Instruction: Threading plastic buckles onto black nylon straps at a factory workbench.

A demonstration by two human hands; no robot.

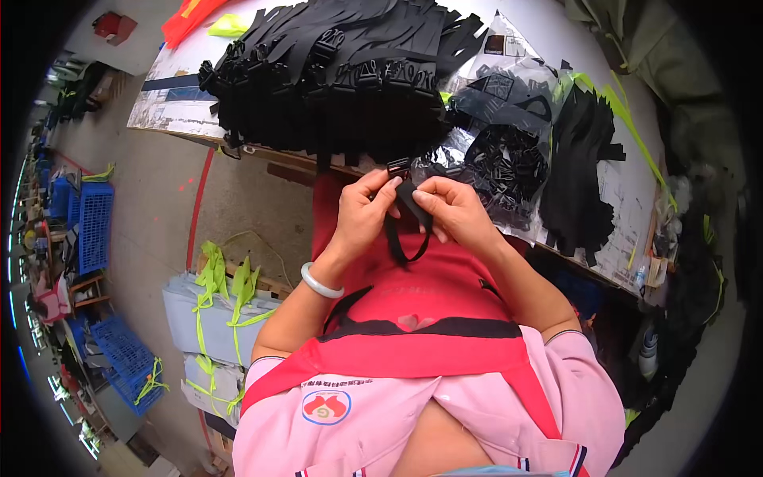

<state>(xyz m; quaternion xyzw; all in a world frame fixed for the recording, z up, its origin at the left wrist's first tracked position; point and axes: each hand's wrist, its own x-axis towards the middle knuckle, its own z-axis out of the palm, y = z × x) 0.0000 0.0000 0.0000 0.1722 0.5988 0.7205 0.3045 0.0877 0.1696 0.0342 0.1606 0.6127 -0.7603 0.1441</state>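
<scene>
Over the red apron (397,298), just off the table's near edge, my two hands meet at one small piece of work. My left hand (364,211) pinches a black plastic buckle (399,167) between thumb and fingers. Close beside it, my right hand (459,211) grips a black webbing strap (405,256), which hangs below in a loop. Whether the strap passes through the buckle is hidden by my fingers. Right of my hands, a clear plastic bag (509,219) lies open with many loose black buckles (505,159) in it.
A big heap of black straps with buckles (334,48) covers the white table (151,111). Flat cut straps (580,175) lie at the right. Tied grey bundles (199,310) stand at the left, with blue crates (95,226) farther off.
</scene>
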